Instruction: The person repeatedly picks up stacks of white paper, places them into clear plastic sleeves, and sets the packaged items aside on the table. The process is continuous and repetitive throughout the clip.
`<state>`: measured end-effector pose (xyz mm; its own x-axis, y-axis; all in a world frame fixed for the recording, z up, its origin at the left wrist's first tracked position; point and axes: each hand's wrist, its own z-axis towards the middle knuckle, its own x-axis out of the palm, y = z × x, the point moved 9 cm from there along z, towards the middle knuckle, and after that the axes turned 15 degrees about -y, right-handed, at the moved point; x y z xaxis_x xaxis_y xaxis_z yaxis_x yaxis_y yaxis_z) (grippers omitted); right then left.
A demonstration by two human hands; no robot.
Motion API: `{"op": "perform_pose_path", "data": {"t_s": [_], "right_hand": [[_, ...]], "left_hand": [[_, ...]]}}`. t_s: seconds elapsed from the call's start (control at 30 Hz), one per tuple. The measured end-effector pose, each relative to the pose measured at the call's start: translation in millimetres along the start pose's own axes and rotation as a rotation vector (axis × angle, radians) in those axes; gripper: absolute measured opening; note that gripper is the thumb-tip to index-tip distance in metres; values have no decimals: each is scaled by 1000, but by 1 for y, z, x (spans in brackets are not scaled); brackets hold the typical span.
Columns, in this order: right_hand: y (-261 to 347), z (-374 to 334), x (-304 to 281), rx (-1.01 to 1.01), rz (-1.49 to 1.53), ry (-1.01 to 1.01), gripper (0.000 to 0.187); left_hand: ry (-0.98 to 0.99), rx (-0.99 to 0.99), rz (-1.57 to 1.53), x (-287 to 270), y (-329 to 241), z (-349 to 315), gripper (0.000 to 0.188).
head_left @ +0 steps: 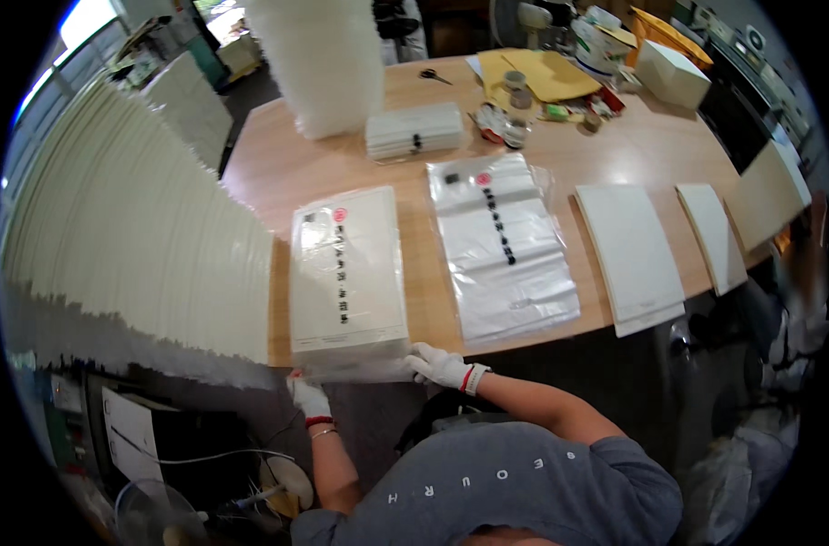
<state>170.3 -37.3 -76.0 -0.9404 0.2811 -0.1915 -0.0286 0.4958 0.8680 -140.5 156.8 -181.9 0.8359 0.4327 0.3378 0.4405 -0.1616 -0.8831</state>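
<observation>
A white glove covers each of my hands. At the table's front edge lies a thick white stack in a clear printed plastic bag [364, 264], its near end jutting toward me over the edge. My left hand [309, 397] is closed at the bag's near left corner. Fingers bent, my right hand [440, 366] grips the near right corner of the same bag. Just right of it, a flat pile of printed plastic bags [501, 255] rests on the table. Farther right are a stack of white sheets [630, 255] and a narrower white stack [711, 232].
A tall wall of stacked white sheets [141, 227] rises on the left. Behind the bag stand a tall white bundle [319, 64] and a folded white pile [414, 130]. Scissors [435, 76], yellow envelopes [551, 75] and tape rolls [517, 98] lie at the table's far side.
</observation>
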Motion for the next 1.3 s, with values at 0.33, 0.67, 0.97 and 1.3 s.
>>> {"op": "perform_pose_path", "data": {"t_s": [0.33,0.67,0.97,1.3], "right_hand": [[-128,-94,-160,229,481,-449,28],[-146,-138,-213,220,594,-615,24],[-148,-116,-212,169,561,-525,27],[-31,-30,-249,-287,491,-628,24]], "left_hand": [[1286,572,759,223,70,-350,11],[1246,999,1122,364,152,-389,19],[1234,1076,1017,361,135,-394,21],[1453,790,1086,380,156,-370,20]]}}
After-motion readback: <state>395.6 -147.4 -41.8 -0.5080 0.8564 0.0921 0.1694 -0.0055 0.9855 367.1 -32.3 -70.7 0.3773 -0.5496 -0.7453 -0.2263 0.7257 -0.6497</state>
